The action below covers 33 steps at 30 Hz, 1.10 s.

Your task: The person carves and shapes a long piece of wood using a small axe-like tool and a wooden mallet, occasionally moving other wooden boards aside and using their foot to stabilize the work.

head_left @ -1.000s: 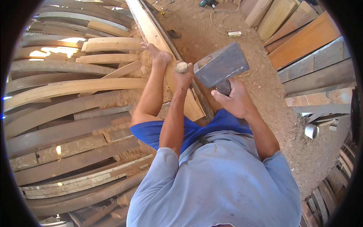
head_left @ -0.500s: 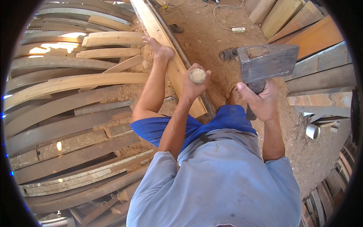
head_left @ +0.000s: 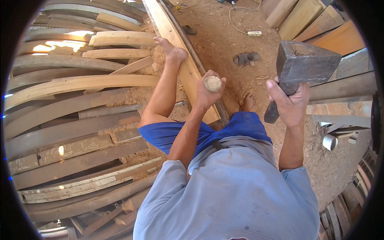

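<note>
Raised high on the right: heavy dark hammer (head_left: 306, 64), blocky iron head up and tipped toward the upper right, short dark handle running down-left out of the fist. Long axis slanted, butt of the handle poking out just below the grip. Right hand (head_left: 290, 102) clenched tight around that handle right under the head, thumb up along the near side, forearm rising almost straight from the elbow.

Left of that grip, lower and nearer the middle: round wooden peg (head_left: 213, 83), pale end-grain facing the camera, long axis pointing down toward the plank, shaft hidden inside the fist. Left hand (head_left: 208, 94) wrapped firmly around it, knuckles outward, arm bent and reaching forward from the blue sleeve.

Under the left grip: long pale plank (head_left: 176, 44) running diagonally from the top centre down to the knees. Bare left foot (head_left: 172, 50) planted against the plank beyond the peg, toes of the other foot (head_left: 248, 103) showing between the two hands.

Below and beyond: sawdust-strewn dirt floor (head_left: 224, 44), a pair of sandals (head_left: 246, 59) lying on it. Far left of the grips: rows of curved timber ribs (head_left: 72, 108). Upper right: stacked boards (head_left: 316, 24).
</note>
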Motion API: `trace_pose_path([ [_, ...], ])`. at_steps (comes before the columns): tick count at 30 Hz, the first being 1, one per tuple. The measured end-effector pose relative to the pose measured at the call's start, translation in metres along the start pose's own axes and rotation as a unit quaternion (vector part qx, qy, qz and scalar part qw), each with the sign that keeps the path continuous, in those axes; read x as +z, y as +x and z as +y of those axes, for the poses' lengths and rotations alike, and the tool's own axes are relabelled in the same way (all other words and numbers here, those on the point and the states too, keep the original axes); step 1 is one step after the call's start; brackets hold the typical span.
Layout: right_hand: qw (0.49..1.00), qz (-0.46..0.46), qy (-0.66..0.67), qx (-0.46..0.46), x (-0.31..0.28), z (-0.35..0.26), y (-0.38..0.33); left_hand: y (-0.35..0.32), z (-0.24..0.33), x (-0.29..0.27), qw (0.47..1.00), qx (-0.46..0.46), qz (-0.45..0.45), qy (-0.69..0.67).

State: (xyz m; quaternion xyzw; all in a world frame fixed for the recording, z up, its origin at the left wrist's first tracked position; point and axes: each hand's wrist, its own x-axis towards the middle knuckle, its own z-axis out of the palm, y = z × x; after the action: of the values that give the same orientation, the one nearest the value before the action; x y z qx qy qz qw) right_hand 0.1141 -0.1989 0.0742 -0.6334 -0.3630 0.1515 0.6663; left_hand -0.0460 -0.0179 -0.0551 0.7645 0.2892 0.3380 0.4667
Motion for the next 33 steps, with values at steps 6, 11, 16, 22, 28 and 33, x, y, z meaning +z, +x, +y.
trace_pose_path([
  [6,0.999,-0.02,-0.001,0.027,0.002,-0.009,0.002,-0.003,0.006,-0.003,1.0,-0.014,-0.021,0.014],
  [11,0.965,-0.099,-0.223,-0.096,0.033,0.05,-0.003,-0.008,0.011,0.006,0.999,-0.003,-0.047,0.008],
  [16,0.906,-0.228,-0.355,0.036,0.022,0.044,0.007,-0.011,0.003,0.012,0.999,0.008,-0.053,0.002],
  [22,0.999,-0.016,-0.024,-0.045,0.05,-0.01,0.012,-0.026,-0.02,-0.015,0.998,-0.008,-0.052,-0.019],
  [28,0.845,-0.346,-0.407,0.007,0.053,0.041,0.006,-0.037,-0.017,-0.019,0.997,-0.018,-0.073,0.014],
  [33,0.954,-0.25,-0.164,0.027,0.053,0.025,-0.009,-0.044,-0.041,0.011,0.993,-0.024,-0.112,0.027],
])
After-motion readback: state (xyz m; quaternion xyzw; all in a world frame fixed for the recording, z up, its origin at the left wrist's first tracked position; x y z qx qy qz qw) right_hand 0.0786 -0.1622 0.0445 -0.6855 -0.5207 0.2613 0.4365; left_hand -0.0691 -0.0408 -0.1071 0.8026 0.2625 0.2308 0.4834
